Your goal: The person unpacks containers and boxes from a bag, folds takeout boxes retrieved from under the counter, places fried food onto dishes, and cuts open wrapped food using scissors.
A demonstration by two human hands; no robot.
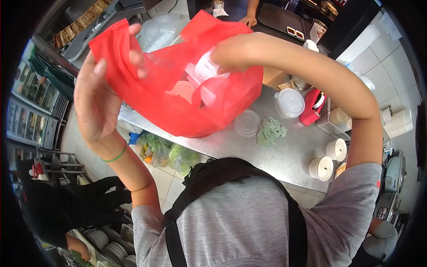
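A red fabric bag hangs open above the metal counter. My left hand holds its left handle, fingers curled behind the cloth and thumb in front. At the right side of the bag's mouth, my right hand reaches down with bent fingers, its fingertips blurred and partly hidden. Just beside those fingertips, inside the bag, is a white item, with pinkish pieces around it. Whether my right hand grips the white item is hard to make out.
On the counter lie a clear lid, a green cloth, lidded tubs and two white cups. Vegetable bags sit below. A co-worker is at lower left; another person's hand rests at the top.
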